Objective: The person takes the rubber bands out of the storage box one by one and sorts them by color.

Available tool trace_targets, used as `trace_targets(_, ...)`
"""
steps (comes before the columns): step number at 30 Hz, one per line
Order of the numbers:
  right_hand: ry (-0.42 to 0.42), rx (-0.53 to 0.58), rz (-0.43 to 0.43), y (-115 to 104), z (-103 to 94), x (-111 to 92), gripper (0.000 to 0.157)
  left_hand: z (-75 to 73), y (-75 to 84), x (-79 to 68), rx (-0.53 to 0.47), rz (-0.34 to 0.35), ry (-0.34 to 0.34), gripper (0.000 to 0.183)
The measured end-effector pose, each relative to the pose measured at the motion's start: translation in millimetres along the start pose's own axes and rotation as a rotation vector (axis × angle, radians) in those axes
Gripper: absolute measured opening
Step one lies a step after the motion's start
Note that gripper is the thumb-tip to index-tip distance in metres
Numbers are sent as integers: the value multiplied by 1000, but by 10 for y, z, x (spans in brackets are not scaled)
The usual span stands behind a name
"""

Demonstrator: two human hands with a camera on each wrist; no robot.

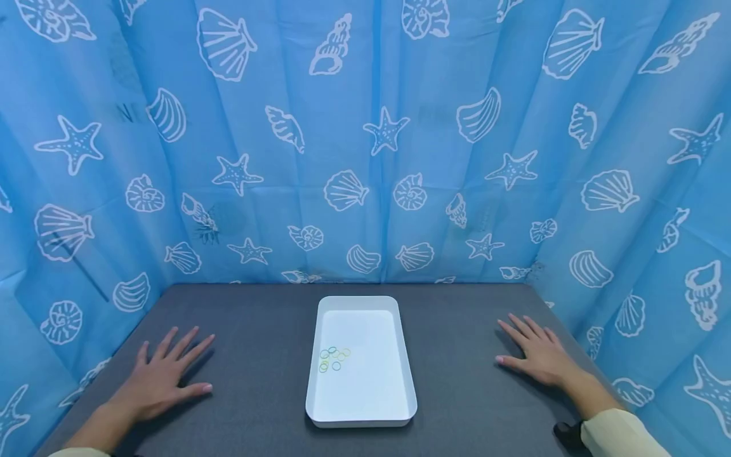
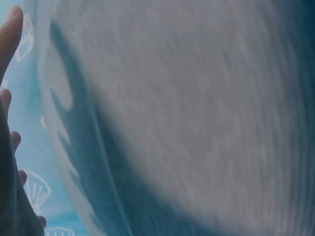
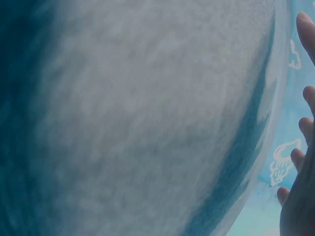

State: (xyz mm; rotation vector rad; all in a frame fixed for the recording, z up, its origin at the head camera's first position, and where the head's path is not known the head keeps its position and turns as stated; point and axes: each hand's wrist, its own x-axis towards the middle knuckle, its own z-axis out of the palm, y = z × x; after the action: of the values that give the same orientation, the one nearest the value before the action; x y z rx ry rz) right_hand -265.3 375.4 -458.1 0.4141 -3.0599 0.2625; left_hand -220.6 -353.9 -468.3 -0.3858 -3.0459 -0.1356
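A white rectangular tray (image 1: 371, 400) stands on the grey table in the head view, between the two hands. Several thin rings (image 1: 336, 366), green, yellow and bluish, lie loosely grouped in its left half; they look like small rubber bands. To the left of the tray, my left hand (image 1: 157, 381) is spread palm down with nothing in it. My right hand (image 1: 539, 355) is likewise spread on the tray's other side, holding nothing. Both hands are apart from the tray. Each wrist view shows fingertips at its outer edge and the hand's shadow on the tabletop.
The grey tabletop (image 1: 245, 330) runs back to a blue curtain (image 1: 377, 165) printed with white shells and starfish. The curtain also encloses the left and right sides. A black band (image 1: 571, 438) and pale sleeve (image 1: 619, 435) show at the right wrist.
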Motion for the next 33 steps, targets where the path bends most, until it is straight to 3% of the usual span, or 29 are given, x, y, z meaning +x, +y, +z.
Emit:
trace_targets(7,58,12,-32,-72,-3,109,86,-36,147,57,-60,56,42,87)
trace_targets(14,83,161,-1,-218,21,124,80,-28,304,94,-154,120,68,79)
trace_targets(23,160,357,-30,-359,60,231,72,-38,569,127,-310,122,30,73)
trace_targets(29,216,435,-25,-514,66,310,64,-19,727,167,-363,122,35,74)
trace_targets(33,250,556,-14,-643,47,344,57,-4,838,195,-409,100,8,77)
